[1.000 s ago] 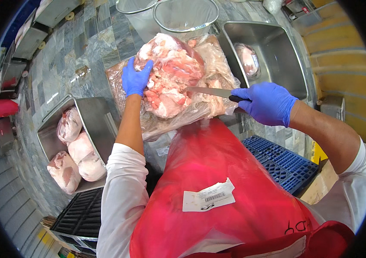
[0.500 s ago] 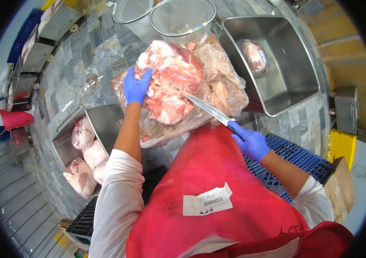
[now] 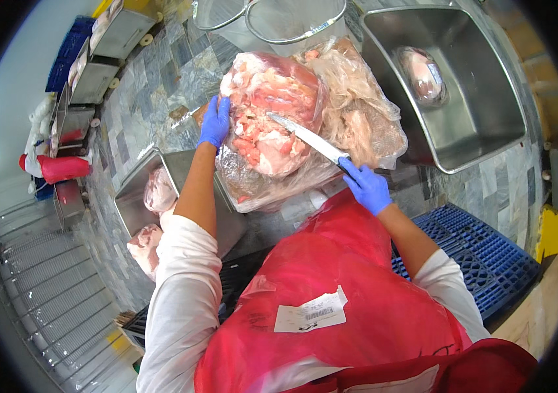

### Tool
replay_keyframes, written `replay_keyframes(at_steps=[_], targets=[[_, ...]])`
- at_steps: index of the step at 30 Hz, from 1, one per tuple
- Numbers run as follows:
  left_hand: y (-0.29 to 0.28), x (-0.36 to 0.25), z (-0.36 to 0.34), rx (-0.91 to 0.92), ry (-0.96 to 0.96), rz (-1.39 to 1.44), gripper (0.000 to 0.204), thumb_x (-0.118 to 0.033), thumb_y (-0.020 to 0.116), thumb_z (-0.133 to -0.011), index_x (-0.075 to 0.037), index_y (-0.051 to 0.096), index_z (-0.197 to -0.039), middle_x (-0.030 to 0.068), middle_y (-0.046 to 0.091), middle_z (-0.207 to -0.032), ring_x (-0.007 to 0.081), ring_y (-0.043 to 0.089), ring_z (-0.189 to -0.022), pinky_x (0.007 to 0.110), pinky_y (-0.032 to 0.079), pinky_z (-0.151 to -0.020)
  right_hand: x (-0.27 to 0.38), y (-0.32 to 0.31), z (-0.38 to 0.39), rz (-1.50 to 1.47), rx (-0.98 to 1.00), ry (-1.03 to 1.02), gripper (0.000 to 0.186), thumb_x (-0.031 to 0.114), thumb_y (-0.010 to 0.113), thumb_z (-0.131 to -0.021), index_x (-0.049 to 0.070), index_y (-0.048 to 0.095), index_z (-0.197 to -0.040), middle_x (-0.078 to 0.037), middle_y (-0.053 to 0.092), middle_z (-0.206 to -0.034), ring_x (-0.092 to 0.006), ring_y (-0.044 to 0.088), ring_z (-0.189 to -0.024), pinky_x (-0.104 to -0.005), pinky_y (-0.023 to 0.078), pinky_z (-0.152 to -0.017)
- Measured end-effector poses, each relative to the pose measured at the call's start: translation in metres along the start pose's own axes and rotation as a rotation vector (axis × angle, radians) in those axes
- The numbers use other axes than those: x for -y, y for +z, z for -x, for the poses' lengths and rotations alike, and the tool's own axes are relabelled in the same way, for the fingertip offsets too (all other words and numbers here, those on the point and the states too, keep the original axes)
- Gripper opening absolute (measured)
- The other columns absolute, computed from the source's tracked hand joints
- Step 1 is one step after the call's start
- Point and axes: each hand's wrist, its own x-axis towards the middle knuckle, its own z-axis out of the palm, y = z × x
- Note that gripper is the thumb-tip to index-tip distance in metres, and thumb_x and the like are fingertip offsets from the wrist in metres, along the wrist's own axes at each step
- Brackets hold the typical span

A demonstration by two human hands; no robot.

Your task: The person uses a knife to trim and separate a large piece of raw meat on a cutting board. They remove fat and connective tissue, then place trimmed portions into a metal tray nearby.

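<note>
A large chunk of raw meat [image 3: 279, 92], pink with white fat, lies on a plastic-covered carton [image 3: 246, 196]. My left hand [image 3: 214, 124], in a blue glove, grips the meat's left edge; some fingertips are hidden against it. My right hand [image 3: 368, 188], also gloved in blue, is closed around the dark handle of a long-bladed knife [image 3: 311, 139]. The blade points to the far left, its tip touching or just over the trimmed, ragged part of the meat. Loose clear plastic [image 3: 364, 105] with fatty scraps lies to the right of the chunk.
A deep metal tub [image 3: 482, 124] at the right holds one wrapped meat piece [image 3: 421, 75]. Another metal tub [image 3: 125, 208] at the left holds several meat pieces. Clear bag-lined round bins [image 3: 295, 23] stand beyond. A blue plastic pallet [image 3: 472, 252] is at near right. Another person [image 3: 62, 168] works far left.
My right hand has moved the knife slightly left and away from me, across the meat. My left hand stays at the meat's left edge, its fingers closer together. The whole view has shifted.
</note>
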Motion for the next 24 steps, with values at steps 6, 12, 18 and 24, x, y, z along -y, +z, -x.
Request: replay_keyframes(at_steps=[6,12,18,24], targets=[[-0.005,-0.066,0.03,0.083,0.105,0.106,0.112,-0.045,0.091,-0.078,0.009,0.033,-0.156,0.0293,0.055,-0.148,0.0362,0.057,-0.135,0.042,0.045,-0.114,0.038,-0.095,0.066,-0.177,0.011,0.164,0.055,0.027,0.07,-0.096,0.031,0.057,-0.15,-0.015,0.062,-0.081,-0.0358,0.067,-0.069,-0.0463,0.057,-0.065],[-0.003,-0.053,-0.002,0.238,0.143,0.09,0.115,-0.047,0.098,-0.065,0.009,0.042,-0.148,0.0249,0.061,-0.14,0.0327,0.063,-0.126,0.042,0.052,-0.106,0.051,-0.178,0.05,-0.064,0.102,0.149,0.054,0.025,0.072,-0.094,0.026,0.06,-0.148,-0.015,0.066,-0.085,-0.0362,0.069,-0.073,-0.0469,0.058,-0.068],[0.002,-0.04,0.005,0.177,0.104,0.093,0.093,-0.027,0.095,-0.077,0.002,0.042,-0.148,0.0173,0.063,-0.135,0.0242,0.064,-0.121,0.04,0.057,-0.101,0.058,-0.236,0.0,0.034,0.207,0.078,0.048,0.023,0.072,-0.094,0.026,0.065,-0.141,-0.017,0.067,-0.084,-0.0378,0.069,-0.075,-0.0482,0.057,-0.07],[0.004,-0.04,0.012,0.049,0.104,-0.072,0.108,-0.048,0.096,-0.069,0.005,0.044,-0.148,0.0246,0.061,-0.139,0.034,0.064,-0.125,0.045,0.051,-0.107,0.084,-0.268,-0.033,0.077,0.338,0.087,0.042,0.02,0.069,-0.096,0.021,0.068,-0.138,-0.022,0.069,-0.085,-0.0419,0.068,-0.078,-0.0503,0.055,-0.072]])
